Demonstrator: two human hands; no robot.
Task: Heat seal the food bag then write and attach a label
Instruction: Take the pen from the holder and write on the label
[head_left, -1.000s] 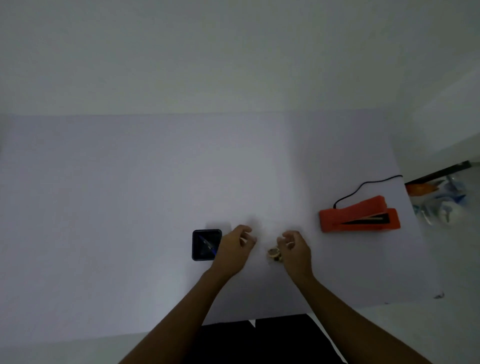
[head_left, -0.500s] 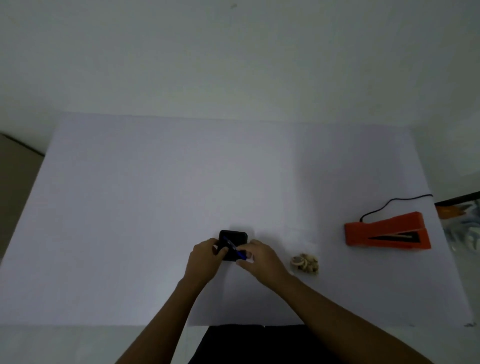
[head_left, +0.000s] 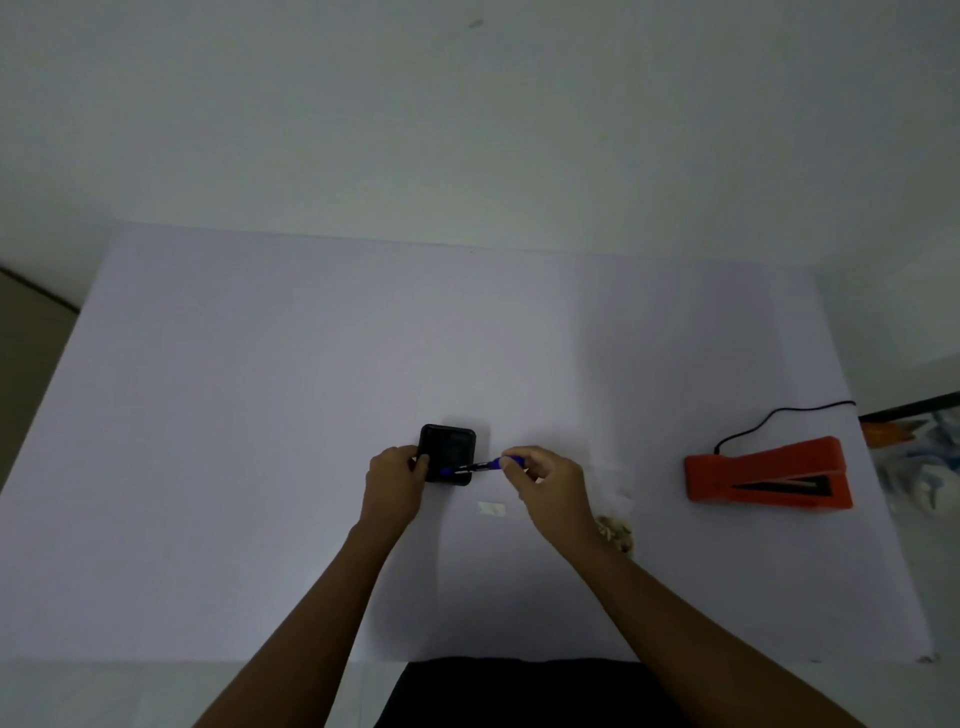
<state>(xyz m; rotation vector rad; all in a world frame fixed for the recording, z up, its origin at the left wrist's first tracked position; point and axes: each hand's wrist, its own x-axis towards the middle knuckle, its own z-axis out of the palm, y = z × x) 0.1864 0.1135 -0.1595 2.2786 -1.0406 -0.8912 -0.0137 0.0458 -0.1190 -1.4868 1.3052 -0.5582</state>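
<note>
Black holder (head_left: 448, 453) near the table's (head_left: 260, 415) front edge is gripped by the left hand (head_left: 393, 483). A blue pen (head_left: 475, 465) is pinched by the right hand (head_left: 545, 483). Orange sealer (head_left: 769, 477) is set near the right edge.

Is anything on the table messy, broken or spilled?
Nothing looks spilled or broken. The right hand is pulling a blue pen from the black pen holder, which the left hand steadies. A small white label lies flat nearby, and the orange heat sealer sits closed at the right.
</note>
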